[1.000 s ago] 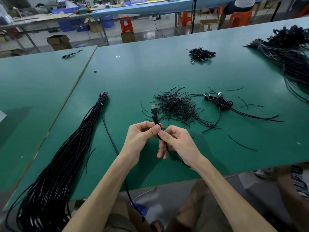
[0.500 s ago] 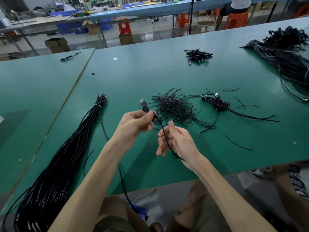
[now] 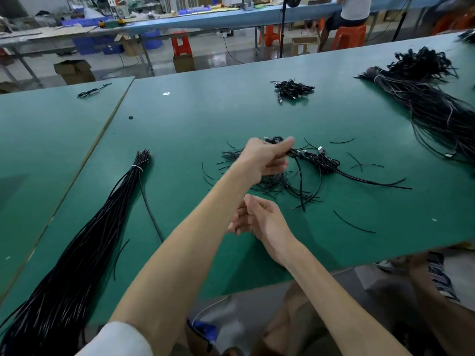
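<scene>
My left hand [image 3: 264,158] reaches forward over the green table [image 3: 205,119] and pinches a coiled black USB cable [image 3: 276,140], right beside a small heap of finished coiled cables [image 3: 321,160]. Under that hand lies a scatter of short black twist ties [image 3: 277,183]. My right hand [image 3: 259,217] hovers nearer the table's front edge with loosely curled fingers and holds nothing.
A long tied bundle of black cables [image 3: 77,247] lies at the left. Another big bundle [image 3: 431,104] sits far right, and a small cable pile [image 3: 291,89] further back. A single cable [image 3: 151,209] trails off the front edge. Someone's legs [image 3: 431,278] are at the right.
My left hand has carried the coiled cable forward and right, from in front of me to the heap of finished cables. My right hand has let go of the cable and stayed near.
</scene>
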Tool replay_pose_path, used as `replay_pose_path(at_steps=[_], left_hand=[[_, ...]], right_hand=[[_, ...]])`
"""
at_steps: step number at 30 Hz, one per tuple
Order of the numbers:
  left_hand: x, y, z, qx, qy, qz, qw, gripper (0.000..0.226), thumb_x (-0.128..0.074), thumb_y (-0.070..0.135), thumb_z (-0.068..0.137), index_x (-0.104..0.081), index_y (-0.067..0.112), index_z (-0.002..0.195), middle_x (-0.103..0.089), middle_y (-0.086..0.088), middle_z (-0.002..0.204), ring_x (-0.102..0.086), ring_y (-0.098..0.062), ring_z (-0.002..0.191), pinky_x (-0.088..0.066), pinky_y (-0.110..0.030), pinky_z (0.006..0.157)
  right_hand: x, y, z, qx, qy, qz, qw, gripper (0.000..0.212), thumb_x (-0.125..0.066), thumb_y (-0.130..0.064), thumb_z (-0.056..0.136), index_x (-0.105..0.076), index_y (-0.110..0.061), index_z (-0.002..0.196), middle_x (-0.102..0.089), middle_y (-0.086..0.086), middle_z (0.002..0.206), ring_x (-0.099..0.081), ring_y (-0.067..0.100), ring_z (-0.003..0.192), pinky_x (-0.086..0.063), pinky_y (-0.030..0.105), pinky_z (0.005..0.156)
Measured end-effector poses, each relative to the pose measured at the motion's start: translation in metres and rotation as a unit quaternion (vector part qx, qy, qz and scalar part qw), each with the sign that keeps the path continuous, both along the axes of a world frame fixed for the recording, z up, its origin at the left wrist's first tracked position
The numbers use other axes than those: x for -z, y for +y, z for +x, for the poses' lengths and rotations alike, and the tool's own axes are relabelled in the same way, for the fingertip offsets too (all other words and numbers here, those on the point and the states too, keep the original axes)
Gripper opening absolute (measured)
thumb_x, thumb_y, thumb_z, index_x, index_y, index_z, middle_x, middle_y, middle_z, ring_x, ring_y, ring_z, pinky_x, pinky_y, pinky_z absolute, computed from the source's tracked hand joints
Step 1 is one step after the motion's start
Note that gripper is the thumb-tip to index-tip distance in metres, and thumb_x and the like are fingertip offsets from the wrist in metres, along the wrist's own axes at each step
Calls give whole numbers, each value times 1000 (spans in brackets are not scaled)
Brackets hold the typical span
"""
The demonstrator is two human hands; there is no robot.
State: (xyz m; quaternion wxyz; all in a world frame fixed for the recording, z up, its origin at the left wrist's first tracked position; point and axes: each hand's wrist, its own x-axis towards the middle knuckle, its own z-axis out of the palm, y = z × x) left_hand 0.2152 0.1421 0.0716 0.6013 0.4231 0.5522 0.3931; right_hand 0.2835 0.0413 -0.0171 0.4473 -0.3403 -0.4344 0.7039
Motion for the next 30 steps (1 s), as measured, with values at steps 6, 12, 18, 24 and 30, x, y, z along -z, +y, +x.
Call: replay_pose_path(at_steps=[6, 12, 18, 24, 30], left_hand=[[38, 22, 52, 10, 78, -2, 997, 43, -77, 15, 92, -55, -12, 117, -68, -17, 85, -69, -19, 55, -64, -35, 62], [54, 25, 68, 26, 53, -3, 998, 32, -50, -4, 102, -54, -15, 132, -59, -28, 135, -72, -28, 93, -60, -37, 91], [52, 26, 62, 14, 1, 2, 1000, 45, -41, -22, 96, -49, -12, 139, -55, -28, 142, -62, -33, 125, -55, -35, 100], [50, 17, 60, 76, -21, 16, 997, 48, -46, -17, 99, -45, -8, 147, -46, -20, 152, -50, -27, 139, -48, -37, 111], [35, 9, 24, 25, -53, 71, 996, 36, -47, -14, 99, -61, -6, 131, -62, -19, 133, -71, -31, 110, -61, -37, 90]], right_hand=[[-2, 0, 2, 12, -66, 4, 998, 42, -36, 11, 98, -59, -4, 66, -50, 9, 59, -48, 19, 55, -45, 26, 60], [-1, 2, 2, 34, -88, -34, 995, 27, -46, -5, 104, -55, 8, 125, -61, 14, 97, -53, 24, 79, -44, 25, 62], [0, 5, 1, 46, -110, -51, 992, 28, -47, -8, 101, -59, 8, 121, -65, 15, 98, -56, 26, 87, -45, 36, 73], [2, 4, 1, 33, -111, -16, 993, 30, -47, -9, 94, -58, 10, 115, -64, 22, 95, -57, 28, 88, -48, 47, 81], [6, 4, 0, 4, -102, 28, 994, 16, -49, 6, 99, -64, 2, 106, -72, 11, 85, -67, 25, 77, -57, 31, 68]])
